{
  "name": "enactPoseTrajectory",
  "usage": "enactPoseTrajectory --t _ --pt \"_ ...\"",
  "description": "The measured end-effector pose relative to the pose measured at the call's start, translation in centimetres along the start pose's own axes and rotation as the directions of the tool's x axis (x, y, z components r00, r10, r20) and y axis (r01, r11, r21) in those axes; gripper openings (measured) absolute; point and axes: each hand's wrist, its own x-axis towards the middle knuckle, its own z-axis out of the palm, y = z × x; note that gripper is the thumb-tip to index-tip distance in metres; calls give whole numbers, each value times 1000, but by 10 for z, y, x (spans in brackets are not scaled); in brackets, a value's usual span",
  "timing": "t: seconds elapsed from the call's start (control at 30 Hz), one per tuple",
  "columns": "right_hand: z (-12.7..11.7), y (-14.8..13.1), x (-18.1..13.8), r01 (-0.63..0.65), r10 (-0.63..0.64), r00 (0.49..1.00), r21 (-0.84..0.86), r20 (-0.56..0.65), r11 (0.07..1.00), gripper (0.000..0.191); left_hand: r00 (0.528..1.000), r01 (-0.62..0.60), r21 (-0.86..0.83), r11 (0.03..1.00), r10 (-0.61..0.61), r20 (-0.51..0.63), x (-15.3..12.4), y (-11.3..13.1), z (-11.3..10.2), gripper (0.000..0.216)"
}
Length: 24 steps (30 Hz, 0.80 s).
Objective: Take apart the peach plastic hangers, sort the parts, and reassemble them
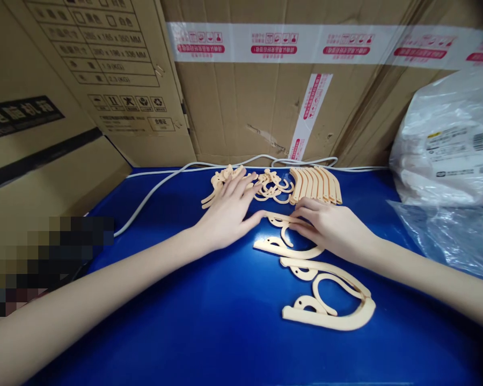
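Note:
On a blue table top (209, 321) lie several pale orange curved plastic hook parts. My left hand (227, 212) rests flat with fingers spread, fingertips on a loose pile of these parts (225, 179) at the back. My right hand (332, 228) lies fingers down on one curved part (284, 219) in the middle. Just below it lies another curved part (285, 249), and nearer me a pair of larger hook parts (334, 311). A neat fanned row of parts (316, 185) stands behind my right hand.
Big cardboard boxes (265, 107) wall off the back and left. A white cable (161, 185) runs along the table's back edge. White and clear plastic bags (446, 145) sit at the right. A blurred patch covers the lower left.

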Motion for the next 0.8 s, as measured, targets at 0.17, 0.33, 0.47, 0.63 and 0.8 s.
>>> enactPoseTrajectory --t 0.17,0.33,0.47,0.63,0.8 --pt "-16 -2 6 -103 149 983 352 -109 931 18 970 164 -681 714 -241 -19 1 25 4 37" --pt "-40 3 16 -103 251 959 666 -130 739 29 919 250 -952 177 -352 176 22 40 -14 19" --pt "-58 4 29 -74 282 941 700 -186 710 31 929 106 -918 382 -366 -45 39 39 -35 23" --pt "-72 -9 42 -82 170 883 213 -438 974 24 954 -21 -703 711 -197 -228 48 36 -59 36" --pt "-72 -19 50 -150 93 922 -125 -375 981 30 952 -42 -352 935 -70 -299 41 36 -70 40"
